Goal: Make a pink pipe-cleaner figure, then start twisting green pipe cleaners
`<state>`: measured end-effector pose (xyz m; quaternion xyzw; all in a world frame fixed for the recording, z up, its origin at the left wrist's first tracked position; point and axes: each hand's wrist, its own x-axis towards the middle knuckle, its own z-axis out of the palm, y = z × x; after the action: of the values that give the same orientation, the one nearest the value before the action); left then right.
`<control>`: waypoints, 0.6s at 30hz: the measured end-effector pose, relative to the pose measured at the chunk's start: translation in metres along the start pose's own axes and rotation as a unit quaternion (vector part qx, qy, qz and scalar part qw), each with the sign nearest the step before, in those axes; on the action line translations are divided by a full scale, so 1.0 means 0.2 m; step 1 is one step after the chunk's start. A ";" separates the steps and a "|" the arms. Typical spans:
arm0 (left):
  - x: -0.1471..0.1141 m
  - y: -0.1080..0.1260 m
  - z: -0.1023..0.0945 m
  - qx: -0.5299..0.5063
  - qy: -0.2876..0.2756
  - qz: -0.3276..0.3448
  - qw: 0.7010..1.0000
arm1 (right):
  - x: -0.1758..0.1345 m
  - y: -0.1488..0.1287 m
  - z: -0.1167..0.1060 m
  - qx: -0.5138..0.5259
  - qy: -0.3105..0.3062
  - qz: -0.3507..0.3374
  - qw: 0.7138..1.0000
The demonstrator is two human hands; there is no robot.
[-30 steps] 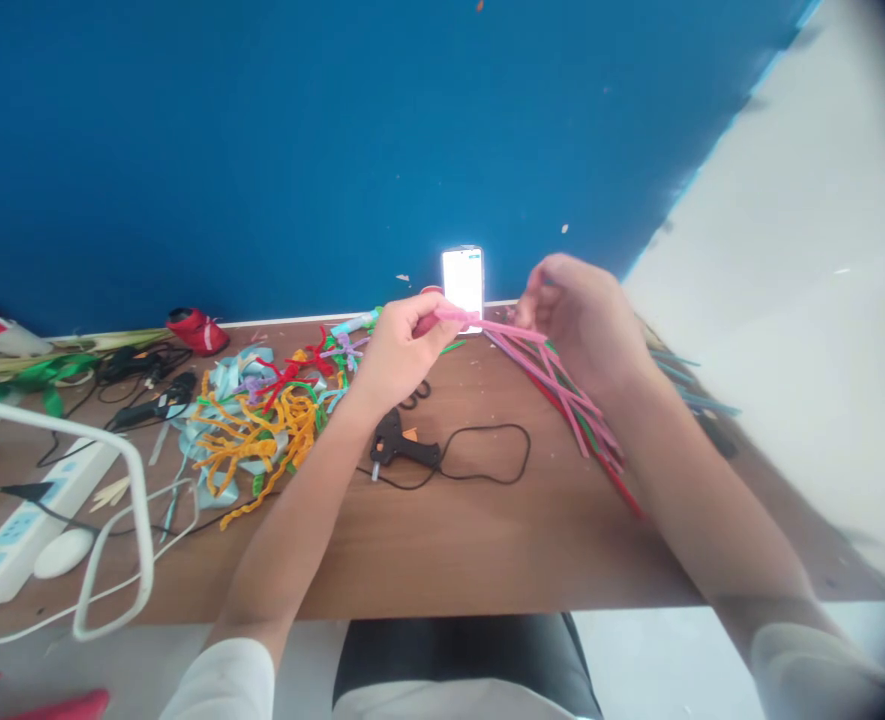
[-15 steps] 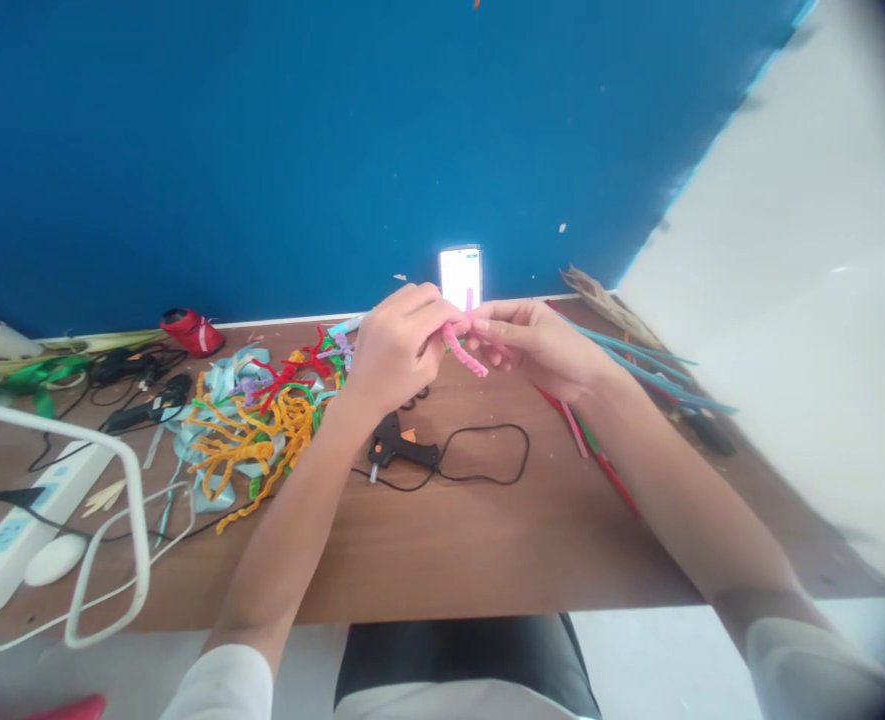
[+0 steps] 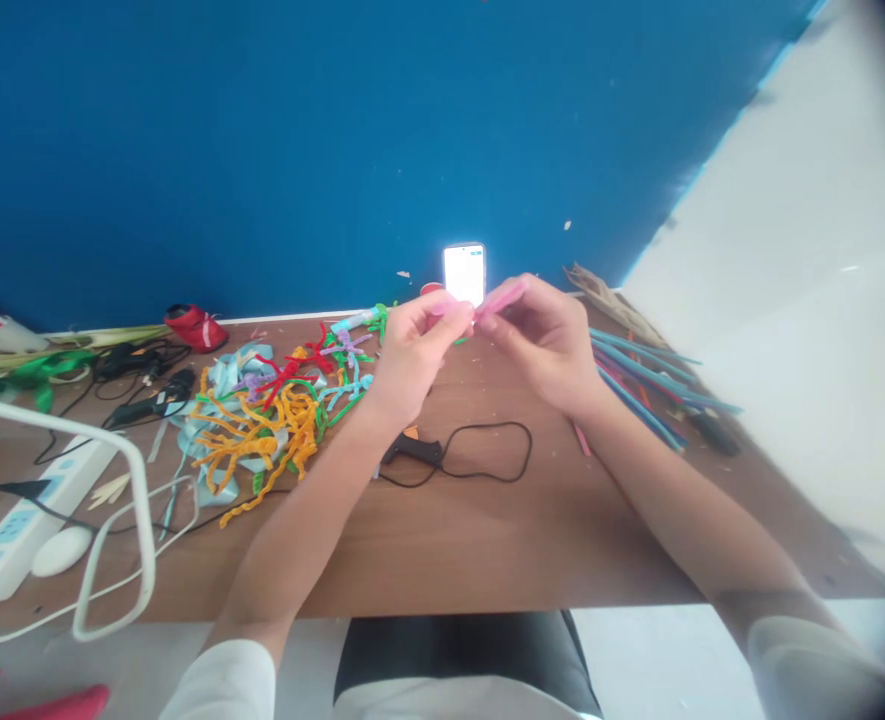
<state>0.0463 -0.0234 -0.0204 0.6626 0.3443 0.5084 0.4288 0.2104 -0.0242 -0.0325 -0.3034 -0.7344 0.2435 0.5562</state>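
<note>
Pink pipe cleaner point(image 3: 506, 294) is up in the air over the far middle of the table point(image 3: 487, 545), right in front of a phone point(image 3: 464, 272) with a super bright screen, propped upright by the blue wall point(image 3: 262, 150). Left hand point(image 3: 412, 350) has it pinched between thumb and fingers, right hand point(image 3: 551, 345) is pinching it too, fingertips almost meeting. It's kinda blurry there, so can't tell how it's bent. Nearer, there's a black glue gun point(image 3: 418, 451), partly behind the left forearm, cord looping right. Left side's a messy heap: orange pipe cleaners point(image 3: 243, 450) over light blue ribbon point(image 3: 224, 375). Further left, a white power strip point(image 3: 48, 500). Blue pipe cleaners point(image 3: 648, 360) lie off to the right.
</note>
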 end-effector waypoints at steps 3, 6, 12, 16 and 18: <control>-0.01 0.01 0.03 -0.099 -0.040 -0.098 0.989 | -0.01 0.02 -0.04 -0.224 0.000 -0.140 0.965; -0.01 -0.01 0.05 -0.131 -0.019 -0.095 0.987 | -0.01 0.02 -0.07 -0.315 -0.023 -0.182 0.931; 0.03 -0.06 -0.03 0.075 0.019 0.099 0.992 | 0.03 -0.05 -0.05 -0.004 -0.056 0.047 0.997; 0.03 -0.03 -0.07 0.226 -0.030 0.203 0.952 | 0.05 -0.05 -0.09 0.145 -0.131 0.179 0.964; 0.03 -0.02 -0.08 0.274 -0.052 0.233 0.932 | 0.06 -0.03 -0.12 0.180 -0.169 0.208 0.947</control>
<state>0.0322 -0.0134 -0.0197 0.8415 0.2832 0.4447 0.1178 0.2304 -0.0198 -0.0142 -0.2986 -0.6824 0.5293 0.4062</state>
